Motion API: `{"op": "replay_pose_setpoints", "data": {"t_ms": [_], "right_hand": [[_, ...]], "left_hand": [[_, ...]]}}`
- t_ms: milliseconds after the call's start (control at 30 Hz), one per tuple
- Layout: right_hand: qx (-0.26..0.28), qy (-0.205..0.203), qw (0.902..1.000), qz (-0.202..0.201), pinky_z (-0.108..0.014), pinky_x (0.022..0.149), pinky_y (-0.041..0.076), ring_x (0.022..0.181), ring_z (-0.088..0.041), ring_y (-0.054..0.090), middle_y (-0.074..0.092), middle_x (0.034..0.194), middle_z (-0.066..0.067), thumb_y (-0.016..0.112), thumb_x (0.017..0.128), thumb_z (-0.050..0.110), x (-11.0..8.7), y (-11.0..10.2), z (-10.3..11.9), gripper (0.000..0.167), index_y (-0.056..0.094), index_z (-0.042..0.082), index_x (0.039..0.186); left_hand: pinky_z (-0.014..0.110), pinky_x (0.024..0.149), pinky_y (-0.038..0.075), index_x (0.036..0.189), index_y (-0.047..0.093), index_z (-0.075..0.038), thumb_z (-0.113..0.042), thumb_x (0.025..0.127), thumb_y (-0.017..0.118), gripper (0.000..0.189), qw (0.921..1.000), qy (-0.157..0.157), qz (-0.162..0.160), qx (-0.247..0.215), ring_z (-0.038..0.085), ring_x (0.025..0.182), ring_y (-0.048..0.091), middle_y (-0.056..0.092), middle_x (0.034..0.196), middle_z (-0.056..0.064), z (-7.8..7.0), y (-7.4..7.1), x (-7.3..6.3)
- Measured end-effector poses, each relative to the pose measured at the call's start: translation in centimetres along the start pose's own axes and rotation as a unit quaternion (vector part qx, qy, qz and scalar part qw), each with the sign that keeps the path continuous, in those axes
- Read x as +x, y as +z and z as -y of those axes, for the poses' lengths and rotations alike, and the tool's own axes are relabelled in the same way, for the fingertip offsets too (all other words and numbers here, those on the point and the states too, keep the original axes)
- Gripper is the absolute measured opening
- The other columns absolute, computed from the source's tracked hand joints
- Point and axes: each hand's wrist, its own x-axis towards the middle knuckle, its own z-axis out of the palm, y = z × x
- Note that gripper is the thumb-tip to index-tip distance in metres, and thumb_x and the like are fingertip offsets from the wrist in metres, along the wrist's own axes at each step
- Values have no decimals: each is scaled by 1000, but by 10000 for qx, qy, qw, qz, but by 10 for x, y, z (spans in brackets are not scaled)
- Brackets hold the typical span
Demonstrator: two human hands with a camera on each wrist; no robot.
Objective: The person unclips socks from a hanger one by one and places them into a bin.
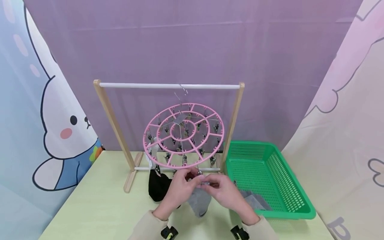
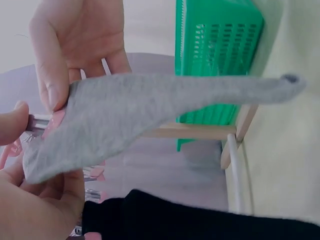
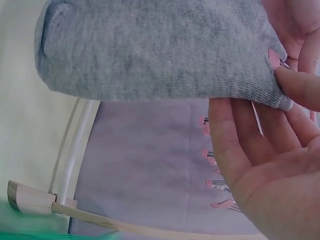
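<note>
Gray sock could slip free if the clip bites only the cuff's edge. It hangs below the pink hanger, toe downward, long axis roughly upright. Left hand and right hand, nearly closed, pinch its cuff.

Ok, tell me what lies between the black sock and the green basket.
The gray sock, with the left hand and right hand at its upper end, as the head view shows.
</note>
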Motion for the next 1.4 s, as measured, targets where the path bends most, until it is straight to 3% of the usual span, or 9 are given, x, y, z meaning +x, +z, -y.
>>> {"op": "replay_pose_setpoints", "data": {"t_ms": [200, 433, 567, 667, 833, 1133, 1333, 1400], "right_hand": [[-314, -74, 9994, -102, -28, 76, 58, 88, -12, 69, 75, 103, -2, 70, 95, 11, -1, 0, -2, 14, 78, 11, 107], [-658, 122, 9977, 59, -28, 70, 57, 80, -9, 66, 72, 93, 3, 71, 96, 13, -9, -5, -9, 7, 77, 12, 99], [-646, 370, 9972, 100, -27, 70, 56, 80, -9, 66, 71, 93, 4, 70, 97, 17, -17, -17, -13, 9, 76, 12, 101], [-631, 541, 9965, -47, -27, 68, 56, 80, -11, 66, 71, 93, 2, 70, 97, 17, -20, -30, -12, 10, 75, 11, 103], [-691, 678, 9945, -407, -28, 69, 56, 82, -14, 67, 72, 96, 0, 69, 98, 18, -24, -55, -5, 13, 75, 10, 107], [-1065, 869, 9783, -1548, -28, 72, 56, 89, -17, 69, 73, 107, -7, 67, 100, 20, -32, -103, 13, 23, 73, 7, 118], [-1387, 706, 9637, -2168, -12, 79, 50, 94, 2, 62, 70, 111, -9, 68, 100, 22, -41, -130, 12, 26, 72, 5, 119], [-1532, 644, 9590, -2294, -11, 77, 49, 91, 4, 61, 70, 109, -11, 68, 99, 20, -43, -135, 7, 25, 72, 4, 119]], "left_hand": [[23, 62, 43, 86, 67, -10, -19, 94, 75, 14, 9990, -69, -323, -292, 13, 69, 52, 59, 78, -1, 3, 5, -2], [22, 59, 46, 89, 65, -3, -15, 95, 73, 16, 9965, -233, -364, -722, 12, 67, 53, 58, 78, 3, 2, 5, -1], [25, 65, 56, 94, 64, 1, -13, 95, 72, 16, 9933, -352, -335, -1052, 15, 73, 57, 60, 84, 7, 3, 5, 0], [28, 70, 59, 99, 63, 3, -13, 96, 72, 18, 9934, -378, -260, -1048, 17, 78, 60, 61, 90, 9, 4, 7, -1], [26, 69, 55, 102, 63, 2, -17, 97, 71, 22, 9974, -293, -294, -591, 16, 78, 62, 62, 89, 7, 3, 10, -5], [29, 71, 58, 106, 65, 1, -22, 96, 73, 27, 9973, -316, -290, -591, 17, 77, 66, 63, 90, 8, 2, 11, -6], [29, 71, 59, 107, 65, 3, -21, 95, 73, 28, 9968, -347, -358, -624, 17, 78, 66, 62, 92, 8, 2, 13, -7], [28, 71, 58, 108, 65, 2, -22, 95, 73, 28, 9968, -381, -390, -589, 16, 78, 66, 62, 92, 8, 1, 13, -7]]}}
